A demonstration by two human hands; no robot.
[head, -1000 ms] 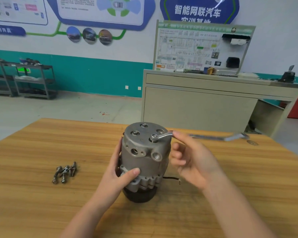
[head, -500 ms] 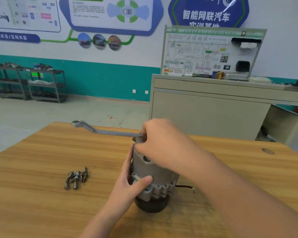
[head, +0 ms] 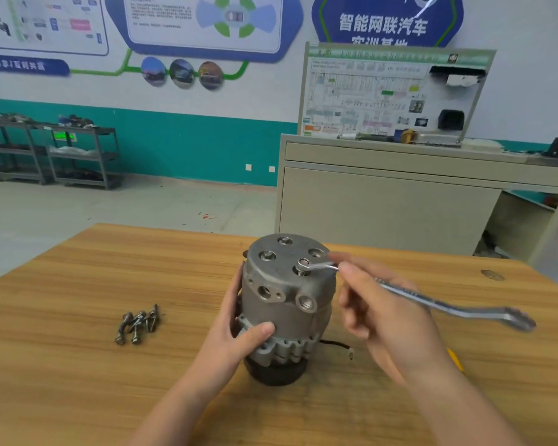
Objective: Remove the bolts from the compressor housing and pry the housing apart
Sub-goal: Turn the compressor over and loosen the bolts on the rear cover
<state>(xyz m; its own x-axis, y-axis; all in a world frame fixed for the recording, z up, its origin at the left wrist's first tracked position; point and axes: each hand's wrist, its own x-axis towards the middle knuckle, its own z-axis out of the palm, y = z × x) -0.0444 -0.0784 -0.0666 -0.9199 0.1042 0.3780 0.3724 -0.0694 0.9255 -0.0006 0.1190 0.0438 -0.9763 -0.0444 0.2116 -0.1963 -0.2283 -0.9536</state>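
On the one wooden desk (head: 78, 365) a single grey cast-metal compressor housing (head: 285, 304) stands upright on its dark pulley end, the left hand (head: 239, 336) wrapped round its side. One long silver ring spanner (head: 432, 300), its ring seated on a top bolt (head: 303, 264), is pinched by the right hand (head: 384, 320). The bolt-removal step seems under way; next, another loosening swing while bracing the body. About four loose steel bolts (head: 139, 323) lie well apart to the left.

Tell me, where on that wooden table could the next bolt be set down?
Bare wood lies left of the removed bolts, between them and the compressor, and along the near edge. It is crowded right of the compressor, under the right hand and wrench.
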